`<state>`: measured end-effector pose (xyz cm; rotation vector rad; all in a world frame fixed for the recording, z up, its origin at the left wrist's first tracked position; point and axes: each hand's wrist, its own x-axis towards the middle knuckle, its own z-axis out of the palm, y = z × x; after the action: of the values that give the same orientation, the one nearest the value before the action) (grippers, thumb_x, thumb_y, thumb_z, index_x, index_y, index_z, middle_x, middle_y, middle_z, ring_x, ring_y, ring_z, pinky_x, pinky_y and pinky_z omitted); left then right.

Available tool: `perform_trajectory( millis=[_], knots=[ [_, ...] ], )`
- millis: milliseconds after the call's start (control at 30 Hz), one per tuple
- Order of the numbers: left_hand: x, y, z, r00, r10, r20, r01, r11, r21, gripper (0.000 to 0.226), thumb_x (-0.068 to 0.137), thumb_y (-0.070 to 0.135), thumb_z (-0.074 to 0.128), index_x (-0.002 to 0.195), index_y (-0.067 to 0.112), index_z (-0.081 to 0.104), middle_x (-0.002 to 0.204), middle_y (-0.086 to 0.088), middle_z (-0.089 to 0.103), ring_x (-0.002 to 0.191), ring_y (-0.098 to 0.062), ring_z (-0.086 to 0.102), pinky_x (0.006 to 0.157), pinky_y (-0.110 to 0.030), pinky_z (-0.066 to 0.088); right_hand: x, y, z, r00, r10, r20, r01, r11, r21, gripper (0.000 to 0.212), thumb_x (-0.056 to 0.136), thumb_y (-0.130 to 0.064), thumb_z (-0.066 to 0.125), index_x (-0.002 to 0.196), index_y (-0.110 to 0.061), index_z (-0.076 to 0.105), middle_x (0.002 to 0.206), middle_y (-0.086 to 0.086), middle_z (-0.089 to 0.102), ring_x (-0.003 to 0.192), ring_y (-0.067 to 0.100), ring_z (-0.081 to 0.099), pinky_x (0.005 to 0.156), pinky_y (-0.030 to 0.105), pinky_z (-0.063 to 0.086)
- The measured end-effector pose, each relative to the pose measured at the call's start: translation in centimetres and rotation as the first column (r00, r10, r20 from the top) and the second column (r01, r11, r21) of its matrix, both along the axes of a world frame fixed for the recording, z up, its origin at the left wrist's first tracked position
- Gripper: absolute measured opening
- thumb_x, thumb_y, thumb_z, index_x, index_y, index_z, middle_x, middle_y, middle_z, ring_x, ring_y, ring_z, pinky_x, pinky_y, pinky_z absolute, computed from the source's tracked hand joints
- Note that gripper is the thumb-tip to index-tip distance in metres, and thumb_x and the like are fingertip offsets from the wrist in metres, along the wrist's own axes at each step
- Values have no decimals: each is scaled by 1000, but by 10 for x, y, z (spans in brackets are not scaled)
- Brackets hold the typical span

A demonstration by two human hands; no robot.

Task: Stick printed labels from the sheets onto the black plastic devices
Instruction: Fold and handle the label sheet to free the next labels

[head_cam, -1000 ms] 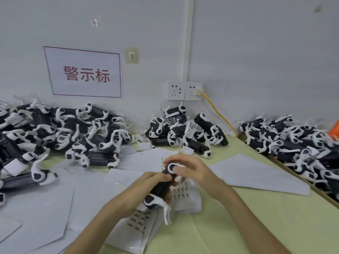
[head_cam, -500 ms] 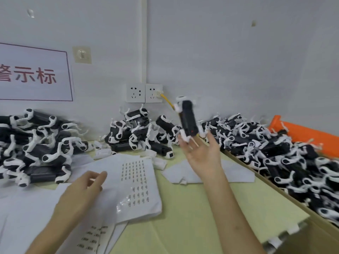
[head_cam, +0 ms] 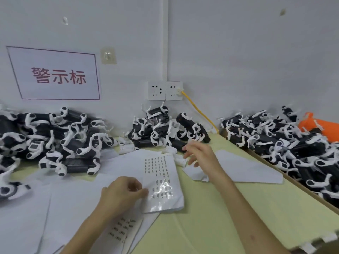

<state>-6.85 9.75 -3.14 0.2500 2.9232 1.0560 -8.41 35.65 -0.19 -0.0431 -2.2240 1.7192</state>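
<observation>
A white label sheet [head_cam: 161,173] with rows of small printed labels lies on the yellow-green table, its lower part glossy where labels are peeled. My left hand [head_cam: 124,193] has curled fingers and pinches the sheet's left edge with the thumb. My right hand [head_cam: 200,154] hovers beyond the sheet, fingers spread and holding nothing, just in front of the middle pile of black devices [head_cam: 165,129] with white clips. A second label sheet [head_cam: 121,230] shows under my left wrist.
A large pile of devices [head_cam: 55,136] fills the left. Another pile [head_cam: 284,140] lies in a cardboard box [head_cam: 293,182] on the right, beside an orange object [head_cam: 319,125]. Blank backing sheets [head_cam: 247,167] are scattered about. A yellow cable [head_cam: 198,109] hangs from the wall sockets.
The device that was at my right fingertips is gone from the hand. My right hand dropped toward the middle pile. My left hand moved onto the label sheet and curled its fingers.
</observation>
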Motion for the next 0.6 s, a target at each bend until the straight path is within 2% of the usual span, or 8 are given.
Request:
perform_trajectory(
  millis=[67, 133, 200, 300, 367, 500, 600],
  knots=[
    [0, 1, -2, 1000, -8, -29, 12, 989, 150, 19, 91, 34, 74, 77, 22, 68, 72, 10, 70, 71, -5, 63, 85, -38, 52, 2, -11, -4, 989, 148, 17, -149, 974, 169, 9, 97, -18, 64, 98, -21, 73, 96, 1, 73, 76, 11, 63, 64, 20, 46],
    [1, 2, -1, 1000, -8, -28, 18, 936, 352, 15, 94, 19, 71, 82, 15, 64, 74, -7, 71, 62, -13, 59, 72, -35, 50, 4, -24, -9, 968, 252, -3, -242, 934, 261, 10, 92, -19, 71, 99, -27, 74, 107, -7, 72, 86, 4, 62, 72, 14, 46],
    [3, 3, 4, 998, -39, 45, 9, 849, 529, 9, 97, 11, 66, 90, 8, 61, 74, -12, 72, 63, -16, 59, 66, -30, 46, 6, -36, -16, 952, 307, -23, -280, 897, 342, 13, 88, -22, 77, 96, -32, 75, 105, -13, 69, 89, 1, 62, 74, 12, 44],
    [4, 3, 9, 972, -161, 171, -17, 677, 736, 7, 99, -1, 59, 98, 6, 57, 79, -12, 75, 63, -19, 68, 55, -23, 52, 8, -47, -22, 938, 345, -33, -302, 860, 411, 16, 84, -24, 81, 96, -33, 76, 101, -14, 66, 91, 1, 62, 74, 12, 43],
    [4, 1, 8, 950, -202, 239, -69, 610, 789, 16, 97, -6, 57, 103, 9, 54, 85, -15, 76, 65, -23, 72, 54, -29, 56, 8, -49, -24, 943, 328, -60, -278, 872, 403, 16, 84, -20, 81, 96, -30, 77, 99, -13, 67, 91, 1, 62, 74, 14, 44],
    [1, 2, 5, 897, -286, 337, -182, 455, 872, 30, 92, -9, 60, 114, 10, 51, 99, -22, 76, 78, -34, 74, 62, -40, 60, 8, -52, -24, 944, 322, -70, -268, 873, 408, 20, 82, -17, 82, 97, -30, 78, 95, -15, 70, 89, 3, 64, 76, 18, 49],
    [0, 3, 2, 903, -248, 350, -214, 445, 869, 39, 91, -4, 66, 127, 8, 54, 108, -23, 75, 92, -38, 75, 67, -42, 62, 9, -54, -24, 935, 354, -27, -312, 853, 419, 21, 79, -19, 85, 93, -33, 78, 93, -23, 70, 87, 1, 65, 75, 19, 49]
  ],
)
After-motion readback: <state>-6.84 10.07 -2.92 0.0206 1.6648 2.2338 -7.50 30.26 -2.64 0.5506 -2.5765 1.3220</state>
